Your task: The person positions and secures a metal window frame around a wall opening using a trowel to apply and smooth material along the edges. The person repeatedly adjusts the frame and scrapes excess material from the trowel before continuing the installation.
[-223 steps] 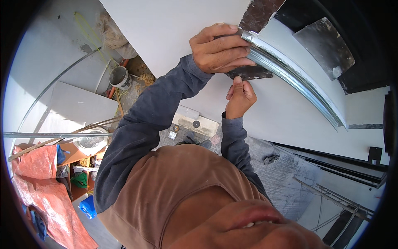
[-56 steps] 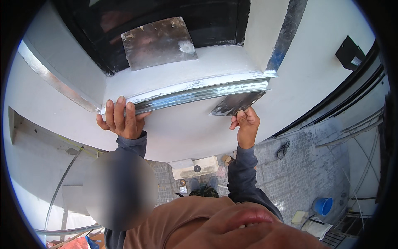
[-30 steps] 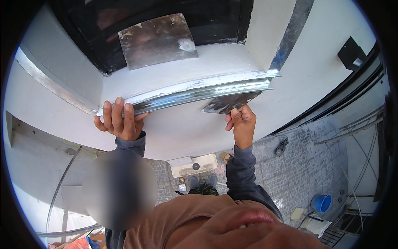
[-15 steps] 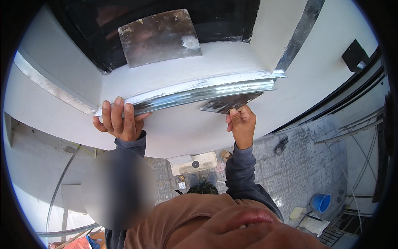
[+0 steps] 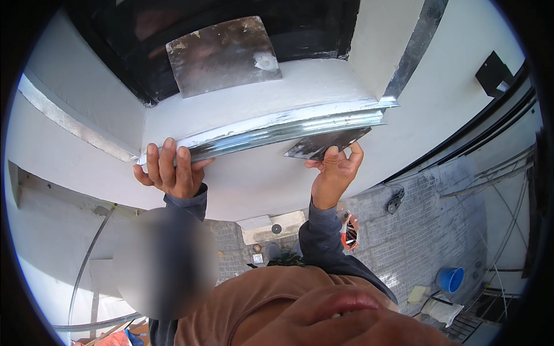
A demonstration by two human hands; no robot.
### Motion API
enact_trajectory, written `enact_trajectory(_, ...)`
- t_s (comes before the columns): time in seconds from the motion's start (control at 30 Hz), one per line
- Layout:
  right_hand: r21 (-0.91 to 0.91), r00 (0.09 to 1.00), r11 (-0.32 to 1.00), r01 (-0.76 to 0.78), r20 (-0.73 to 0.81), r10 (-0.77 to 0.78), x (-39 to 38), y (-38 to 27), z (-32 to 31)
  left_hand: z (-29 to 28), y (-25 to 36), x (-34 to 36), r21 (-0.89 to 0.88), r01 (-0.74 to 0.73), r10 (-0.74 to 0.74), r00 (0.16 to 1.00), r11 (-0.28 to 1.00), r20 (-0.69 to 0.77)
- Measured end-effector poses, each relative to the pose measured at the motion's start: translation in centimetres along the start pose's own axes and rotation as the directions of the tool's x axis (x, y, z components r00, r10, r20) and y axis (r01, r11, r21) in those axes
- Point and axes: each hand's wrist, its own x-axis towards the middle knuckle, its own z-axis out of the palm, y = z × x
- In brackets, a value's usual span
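Note:
A long shiny metal channel (image 5: 288,128) lies along the front edge of a white window ledge (image 5: 311,75). My left hand (image 5: 178,173) grips the left end of this channel, fingers over its top and thumb below. Under the channel's right part, my right hand (image 5: 336,173) pinches a thin dark metal plate (image 5: 326,145) between thumb and fingers. The plate slants against the wall, its upper edge close beneath the channel; whether they touch I cannot tell. White smears cover the strip between ledge and channel.
A larger stained metal sheet (image 5: 222,57) leans on the dark window behind the ledge. A black box (image 5: 493,75) is fixed to the wall at right. On the paved floor below are a blue bucket (image 5: 450,279), an orange-rimmed container (image 5: 350,232) and a pale block (image 5: 280,228).
My right hand has turned and changed its hold on the plate, which has shifted slightly right. My right forearm has swung left, uncovering the orange-rimmed container. The left hand keeps its grip.

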Motion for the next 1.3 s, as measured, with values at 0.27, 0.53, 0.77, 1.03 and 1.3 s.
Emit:
enact_trajectory(0.27, 0.046, 0.992, 0.997, 0.065, -0.109, -0.060, -2.3, 0.6, 4.5, -0.4, 0.0, 0.0, -0.013, 0.009, -0.008, 1.000, 1.000, 0.025)
enact_trajectory(0.53, 0.111, 0.993, 0.994, 0.026, -0.119, -0.013, -3.4, 0.7, 6.1, -0.6, -0.2, -0.5, -0.032, 0.037, -0.035, 0.997, 0.999, 0.069)
enact_trajectory(0.77, 0.158, 0.999, 0.987, -0.001, -0.050, 0.009, -4.6, 1.5, 6.5, -0.5, -0.1, 0.0, -0.022, 0.006, -0.005, 0.999, 1.000, 0.042)
enact_trajectory(1.03, 0.144, 0.999, 0.989, -0.026, -0.018, 0.029, -6.1, 2.6, 7.1, -0.8, 0.1, 0.0, -0.076, 0.064, -0.059, 0.996, 0.995, 0.072)
enact_trajectory(1.3, 0.142, 0.998, 0.988, -0.057, 0.019, 0.055, -7.2, 3.4, 7.1, -0.7, 0.1, -0.2, -0.135, 0.079, -0.071, 0.996, 0.988, 0.061)
